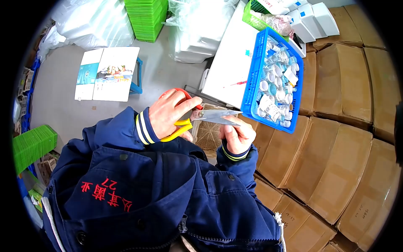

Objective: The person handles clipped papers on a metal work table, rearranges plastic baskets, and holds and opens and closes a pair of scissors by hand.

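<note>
A pair of scissors (pixel 208 116) with one red and one yellow handle is in my left hand (pixel 170 114), fingers closed around the handles. The blades point right and are slightly apart. My right hand (pixel 238 135) is at the blade tips, its thumb and fingers curled together beside the lower blade. Whether those fingers pinch the blade or some small thing cannot be made out. Below the blades, a beige lattice-bottomed crate (pixel 205 135) is partly hidden by my hands and sleeves.
A blue basket (pixel 249 94) full of small white-capped bottles stands on a white board (pixel 222 71), beside a red pen-like item (pixel 237 84). Cardboard boxes (pixel 327 155) fill the right. Left are a blue stool (pixel 136 80) bearing an open printed carton (pixel 115 75) and green crate stacks (pixel 147 19).
</note>
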Motion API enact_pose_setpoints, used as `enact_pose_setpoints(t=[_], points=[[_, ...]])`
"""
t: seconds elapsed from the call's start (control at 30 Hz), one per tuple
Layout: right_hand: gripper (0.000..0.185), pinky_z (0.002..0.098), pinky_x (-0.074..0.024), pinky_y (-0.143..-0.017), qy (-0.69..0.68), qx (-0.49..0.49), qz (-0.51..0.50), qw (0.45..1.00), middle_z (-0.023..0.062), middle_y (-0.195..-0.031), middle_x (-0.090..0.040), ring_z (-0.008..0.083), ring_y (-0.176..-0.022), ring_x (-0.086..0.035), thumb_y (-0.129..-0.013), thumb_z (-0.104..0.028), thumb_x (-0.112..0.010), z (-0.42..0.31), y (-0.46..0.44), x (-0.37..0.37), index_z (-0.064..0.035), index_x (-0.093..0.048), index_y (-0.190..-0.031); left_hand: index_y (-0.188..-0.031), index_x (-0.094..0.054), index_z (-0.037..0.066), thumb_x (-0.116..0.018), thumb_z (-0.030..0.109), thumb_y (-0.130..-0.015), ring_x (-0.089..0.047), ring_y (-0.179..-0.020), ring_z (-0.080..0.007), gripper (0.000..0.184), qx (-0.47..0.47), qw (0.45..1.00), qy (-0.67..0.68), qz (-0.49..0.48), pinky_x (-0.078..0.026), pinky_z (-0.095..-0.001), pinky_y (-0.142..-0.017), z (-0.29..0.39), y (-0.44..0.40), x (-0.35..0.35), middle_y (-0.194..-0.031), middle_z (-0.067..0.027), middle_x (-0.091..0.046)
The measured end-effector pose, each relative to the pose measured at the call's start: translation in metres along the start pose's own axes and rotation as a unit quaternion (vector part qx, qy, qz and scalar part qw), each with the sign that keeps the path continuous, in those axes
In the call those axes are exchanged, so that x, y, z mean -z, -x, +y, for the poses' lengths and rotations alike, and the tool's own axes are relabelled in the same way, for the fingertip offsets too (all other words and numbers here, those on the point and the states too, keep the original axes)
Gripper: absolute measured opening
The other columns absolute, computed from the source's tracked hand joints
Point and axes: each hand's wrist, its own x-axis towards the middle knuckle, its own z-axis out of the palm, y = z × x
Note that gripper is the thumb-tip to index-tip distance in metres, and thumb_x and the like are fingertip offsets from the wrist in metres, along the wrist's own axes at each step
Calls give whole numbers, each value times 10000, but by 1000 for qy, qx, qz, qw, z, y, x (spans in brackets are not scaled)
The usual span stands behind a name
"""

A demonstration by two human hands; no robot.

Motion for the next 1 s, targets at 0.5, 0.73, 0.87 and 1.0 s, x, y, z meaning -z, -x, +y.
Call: enact_pose_setpoints(t=[0.5,0.73,0.87,1.0], points=[[142,236,-426,-463,-10,-23,-22,999,100,-651,-595,125,-499,-542,-816,-10,-532,4,0,8,58,-603,-920,-1113,-451,24,-785,336,-507,-521,-769,-293,759,44,999,4,-29,-437,-371,-718,-3,3,-6,-863,-112,-527],[140,230,-419,-461,-27,-37,4,999,80,-614,-580,119,-497,-538,-818,-9,-522,1,1,4,58,-606,-909,-1128,-440,16,-793,342,-520,-533,-760,-283,775,51,994,80,50,-441,-334,-691,-2,2,-5,-904,-114,-557],[144,225,-398,-463,-105,-61,7,993,83,-612,-558,117,-484,-503,-834,-40,-514,13,4,2,52,-594,-911,-1156,-413,6,-797,352,-531,-539,-812,-315,811,53,994,83,53,-437,-350,-741,-6,3,-8,-943,-148,-540],[170,239,-276,-409,-454,-72,11,888,35,-518,-435,118,-429,-348,-886,-207,-425,30,0,-2,-52,-482,-845,-1159,-410,-13,-811,316,-540,-547,-902,-338,808,60,995,80,17,-434,-352,-798,-7,4,-11,-1017,-173,-538]])
